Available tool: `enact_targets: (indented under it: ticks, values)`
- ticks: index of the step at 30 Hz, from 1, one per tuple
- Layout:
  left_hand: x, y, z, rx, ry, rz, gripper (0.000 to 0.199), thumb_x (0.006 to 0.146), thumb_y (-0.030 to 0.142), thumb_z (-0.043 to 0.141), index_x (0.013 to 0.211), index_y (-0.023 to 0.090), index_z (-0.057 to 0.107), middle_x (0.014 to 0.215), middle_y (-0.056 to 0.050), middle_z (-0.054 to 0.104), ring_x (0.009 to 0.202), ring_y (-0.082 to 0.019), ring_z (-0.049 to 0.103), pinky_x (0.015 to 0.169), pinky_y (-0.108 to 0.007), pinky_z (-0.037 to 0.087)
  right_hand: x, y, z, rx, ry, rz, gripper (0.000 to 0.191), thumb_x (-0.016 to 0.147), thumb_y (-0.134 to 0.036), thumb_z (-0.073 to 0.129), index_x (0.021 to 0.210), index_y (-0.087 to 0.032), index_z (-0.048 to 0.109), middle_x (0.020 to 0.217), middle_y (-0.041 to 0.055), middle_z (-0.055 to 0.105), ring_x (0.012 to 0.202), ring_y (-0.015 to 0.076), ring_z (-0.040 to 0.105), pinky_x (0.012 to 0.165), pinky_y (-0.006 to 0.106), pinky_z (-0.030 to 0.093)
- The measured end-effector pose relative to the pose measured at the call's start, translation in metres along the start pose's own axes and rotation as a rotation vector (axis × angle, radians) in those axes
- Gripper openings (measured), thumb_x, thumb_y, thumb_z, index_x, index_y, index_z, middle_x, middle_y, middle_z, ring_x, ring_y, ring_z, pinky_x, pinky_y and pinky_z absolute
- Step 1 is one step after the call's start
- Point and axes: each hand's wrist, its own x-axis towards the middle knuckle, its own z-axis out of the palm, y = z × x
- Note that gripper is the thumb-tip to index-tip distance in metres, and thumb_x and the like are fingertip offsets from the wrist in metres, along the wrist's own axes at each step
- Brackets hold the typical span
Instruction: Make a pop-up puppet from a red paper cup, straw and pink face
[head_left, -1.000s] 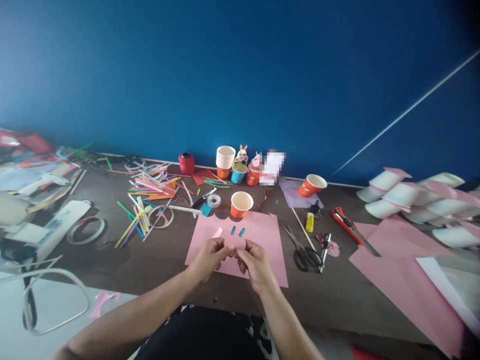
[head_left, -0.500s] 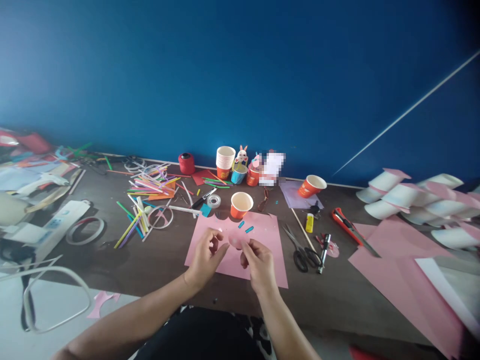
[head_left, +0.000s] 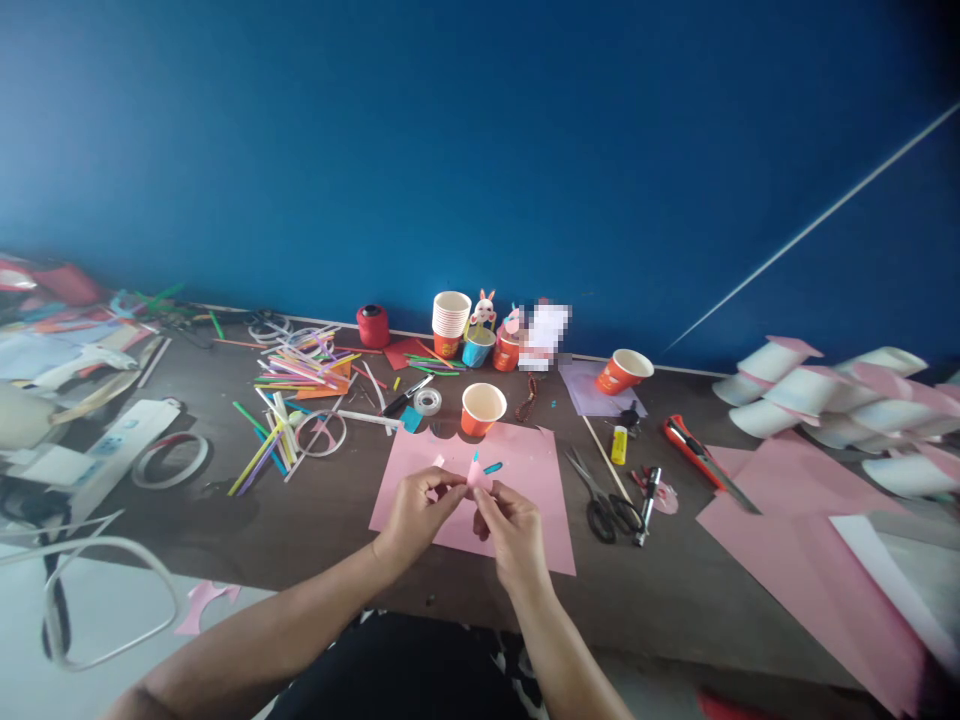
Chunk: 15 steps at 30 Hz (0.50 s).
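Note:
Both hands pinch a small pink paper piece (head_left: pixel 480 476) between thumbs and fingers, over a pink sheet (head_left: pixel 529 520) with a scalloped far edge. My left hand (head_left: pixel 420 510) holds its left side, my right hand (head_left: pixel 514 528) its lower right. The piece looks curved or folded; its exact shape is hard to make out. A blue strip (head_left: pixel 493 468) lies on the sheet just beyond it, and another blue tip shows at the piece's top. An orange-red paper cup (head_left: pixel 482 412) stands upright at the sheet's far edge.
Scissors (head_left: pixel 606 503), a yellow lighter (head_left: pixel 619 446) and a red cutter (head_left: pixel 694 455) lie to the right, before pink sheets and stacked white cups (head_left: pixel 802 388). Colored straws (head_left: pixel 281 440), a tape roll (head_left: pixel 427 402) and a power strip (head_left: pixel 124 450) are on the left.
My left hand has moved right and now grips the pink piece, which has turned from flat and round to narrower and more upright. It now overlaps one blue strip in view.

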Motion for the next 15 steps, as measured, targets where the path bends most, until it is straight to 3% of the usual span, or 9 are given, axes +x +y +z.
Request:
enact_targets:
  ticks: [6, 15]
  values:
    - [0.0041, -0.0052, 0.0009, -0.084, -0.03, -0.049, 0.018, 0.072, 0.027, 0.057, 0.072, 0.012, 0.067, 0.07, -0.006, 0.068, 0.066, -0.016, 0.06, 0.06, -0.023, 0.043, -0.0004, 0.0016, 0.0001, 0.007, -0.026, -0.001, 0.022, 0.077, -0.036, 0.056, 0.07, -0.015, 0.058, 0.044, -0.0058, 0.042, 0.041, 0.0068, 0.037, 0.041, 0.02, 0.03]
    - [0.0048, -0.0035, -0.0013, -0.03, -0.031, -0.034, 0.016, 0.071, 0.019, 0.053, 0.069, 0.012, 0.067, 0.066, -0.006, 0.068, 0.063, -0.015, 0.06, 0.061, -0.023, 0.044, -0.0014, 0.0009, -0.0001, -0.039, -0.034, -0.039, 0.022, 0.076, -0.034, 0.057, 0.065, -0.015, 0.057, 0.044, -0.0063, 0.04, 0.04, 0.0058, 0.036, 0.04, 0.019, 0.029]
